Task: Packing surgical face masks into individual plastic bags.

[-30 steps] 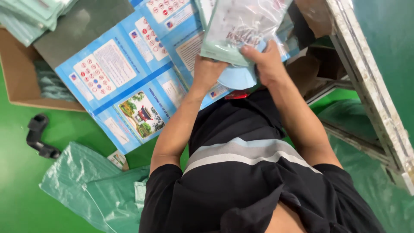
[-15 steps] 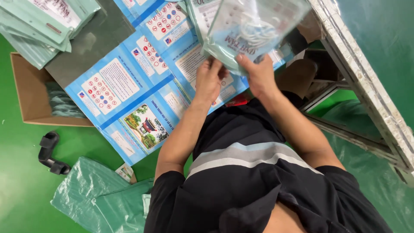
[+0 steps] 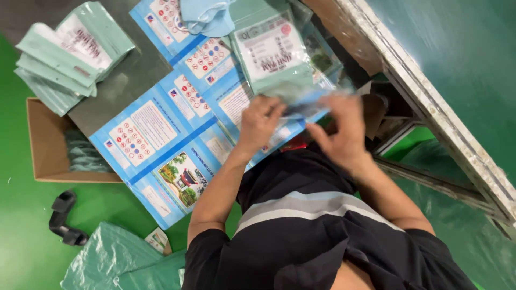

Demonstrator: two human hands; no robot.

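1. Head view, looking down the person's front: dark shirt with a grey stripe across it, both forearms reaching forward to the bench.
2. Left hand: fingers curled, pinching the near edge of a clear packet; blurred, so the exact grip is hard to read.
3. Right hand: fingers bent, thumb toward the left hand, nipping the same edge further right. Also motion-blurred.
4. The packet lies flat ahead of the hands, on the blue posters; pale green contents with a white printed label show through the film. Its near edge sits between the two hands.
5. The posters overlap and cover most of the grey bench top; red and white symbol grids and one landscape picture are on them.
6. A light blue cloth lies at the top, just left of the packet.
7. A stack of filled green packets sits at the bench's far left corner, well apart from the hands.
8. A cardboard box stands on the green floor beside the bench, with green material inside.
9. A black strap and crumpled green plastic bags lie on the floor near the person's left side.
10. A pale metal frame runs diagonally at right.
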